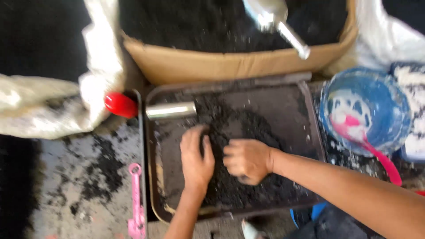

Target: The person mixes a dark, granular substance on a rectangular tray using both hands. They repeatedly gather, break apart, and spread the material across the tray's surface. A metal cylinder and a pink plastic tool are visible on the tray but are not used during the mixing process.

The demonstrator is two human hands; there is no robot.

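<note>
A heap of black, crumbly powder (248,132) lies in a shallow, dark rectangular metal tray (310,128), whose long axis runs left to right across the view. The left hand (196,157) lies flat on the heap, palm down, fingers spread and pointing away from the person. The right hand (246,160) is curled into a loose fist in the powder, knuckles toward the left; whether it holds a pinch I cannot tell. A shiny metal cylinder with a red handle (152,108) lies across the tray's left rim, pointing right. Behind the tray a brown cardboard box (212,66) holds more black powder and a metal scoop (274,22). At the right, a blue plastic bowl (367,110) holds a pink spoon (376,155). A pink tool (136,199) lies on the grey floor.
</note>
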